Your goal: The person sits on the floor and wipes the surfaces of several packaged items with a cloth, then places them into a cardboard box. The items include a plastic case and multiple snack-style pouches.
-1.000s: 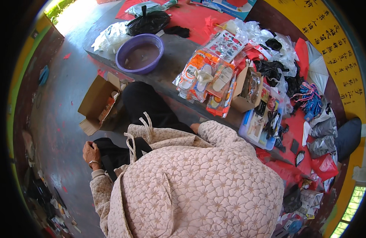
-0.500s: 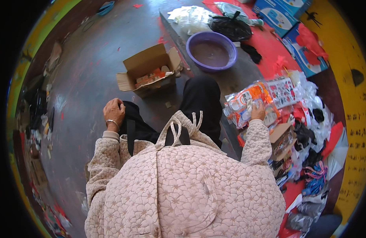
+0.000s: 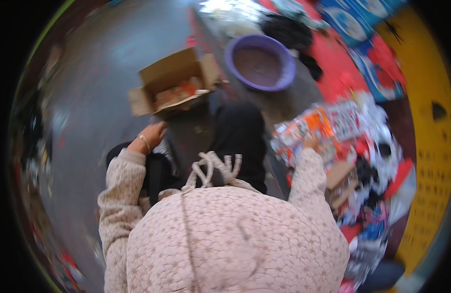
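The packets (image 3: pixel 311 129), a fanned bunch of orange and white plastic-wrapped goods, lie on the right side of the view, at the near edge of a heap (image 3: pixel 377 166) of mixed packaged wares in red, white, black and blue. The right hand (image 3: pixel 312 142) rests on the packets at their lower edge; blur hides the fingers, so it cannot be told whether they grip a packet or only touch it. A small brown carton (image 3: pixel 343 181) sits in the heap just right of that forearm.

The left hand (image 3: pixel 154 134), with a bracelet at the wrist, reaches out over the grey floor (image 3: pixel 93 97) on the other side. Its fingers seem loosely curled and nothing shows in them, though the blur leaves this unsure. It is near the open box (image 3: pixel 174 80), a cardboard one with its flaps spread and orange-red items inside, but apart from it.

Between the 2 hands a black-clad knee (image 3: pixel 240 132) juts forward, and both sleeves (image 3: pixel 120 195) are of pale quilted fabric. Beyond the knee stands a purple basin (image 3: pixel 260 62), with black cloth (image 3: pixel 286 30) behind it and red sheeting (image 3: pixel 343 80) to its right. The whole view is smeared by motion.
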Tool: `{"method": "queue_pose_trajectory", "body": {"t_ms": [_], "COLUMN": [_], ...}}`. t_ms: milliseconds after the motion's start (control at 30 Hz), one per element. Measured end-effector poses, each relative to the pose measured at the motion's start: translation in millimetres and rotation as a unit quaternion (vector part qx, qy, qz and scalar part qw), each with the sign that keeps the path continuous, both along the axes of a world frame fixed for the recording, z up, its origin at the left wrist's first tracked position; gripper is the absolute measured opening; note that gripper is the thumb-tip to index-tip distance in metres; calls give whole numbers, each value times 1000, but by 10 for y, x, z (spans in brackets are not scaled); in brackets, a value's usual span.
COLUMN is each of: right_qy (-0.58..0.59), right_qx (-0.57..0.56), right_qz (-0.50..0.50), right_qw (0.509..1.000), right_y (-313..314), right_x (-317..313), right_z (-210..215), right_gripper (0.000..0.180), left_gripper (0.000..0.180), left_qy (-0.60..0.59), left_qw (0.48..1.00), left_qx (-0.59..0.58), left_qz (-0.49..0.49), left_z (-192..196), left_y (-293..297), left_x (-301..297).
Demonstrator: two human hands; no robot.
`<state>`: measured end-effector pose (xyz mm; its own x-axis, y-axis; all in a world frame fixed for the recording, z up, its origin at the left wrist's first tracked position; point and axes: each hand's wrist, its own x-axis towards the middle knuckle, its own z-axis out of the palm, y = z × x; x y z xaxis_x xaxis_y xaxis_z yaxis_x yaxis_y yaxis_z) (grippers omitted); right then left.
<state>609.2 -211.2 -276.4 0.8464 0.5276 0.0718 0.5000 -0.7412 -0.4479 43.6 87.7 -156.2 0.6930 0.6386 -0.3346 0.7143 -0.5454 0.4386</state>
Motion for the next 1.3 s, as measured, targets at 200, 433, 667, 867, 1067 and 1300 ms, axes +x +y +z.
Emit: {"method": "queue_pose_trajectory", "body": {"t_ms": [200, 433, 667, 867, 1067, 1300], "right_qy": [158, 303, 140, 217, 217, 224], "right_qx": [451, 604, 201, -55, -105, -40], "right_qz": [-281, -410, -267, -244, -232, -222], "right_qw": [832, 613, 932, 944, 942, 948], "right_y": [-370, -1075, -613, -188, 31, -311], "right_x": [190, -33, -607, -548, -670, -284], "right_z": [506, 1043, 889, 766, 979, 555], "right_gripper": [15, 26, 26, 48, 67, 56], "left_gripper": [29, 25, 26, 27, 26, 27], "left_qy": [112, 137, 70, 131, 116, 112], "left_qw": [981, 978, 983, 980, 985, 984], "left_qx": [-99, 0, -21, -22, -22, -29], "left_qz": [-123, -159, -166, -147, -127, -134], "left_z": [105, -131, -249, -112, -100, -125], "left_y": [-3, 133, 134, 12, 0, -2], "left_x": [422, 618, 338, 285, 196, 199]}}
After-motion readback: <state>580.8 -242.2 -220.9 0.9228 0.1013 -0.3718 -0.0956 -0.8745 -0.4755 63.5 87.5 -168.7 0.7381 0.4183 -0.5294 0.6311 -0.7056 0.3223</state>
